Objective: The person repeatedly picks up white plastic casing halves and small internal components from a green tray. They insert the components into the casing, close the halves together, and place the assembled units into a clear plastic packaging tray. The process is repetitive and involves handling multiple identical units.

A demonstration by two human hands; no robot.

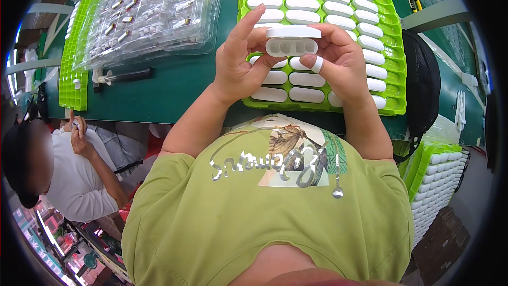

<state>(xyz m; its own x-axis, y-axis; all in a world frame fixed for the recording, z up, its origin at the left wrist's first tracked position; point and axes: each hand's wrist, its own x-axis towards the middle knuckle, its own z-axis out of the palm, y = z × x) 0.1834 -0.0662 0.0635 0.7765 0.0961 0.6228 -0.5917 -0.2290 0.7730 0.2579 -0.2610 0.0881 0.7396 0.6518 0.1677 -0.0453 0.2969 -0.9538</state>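
Both my hands hold a small white oblong case (272, 47) over the green tray (398, 85). Its lid (293, 32) is raised, and grey-white round hollows show inside. My left hand (238, 61) grips the case's left end between thumb and fingers, with the index finger pointing up. At the other end my right hand (344, 63) pinches it, a white wrap on the thumb and the fingers behind the lid. Rows of similar closed white cases (307, 80) lie in the tray below, some of them hidden by my hands.
Clear plastic trays with small metallic parts (153, 16) are stacked at the back left. A hammer-like tool (124, 76) lies on the green table (174, 98). A black bag (423, 74) hangs at the right, above another filled tray (436, 180). A co-worker (79, 175) sits at the left.
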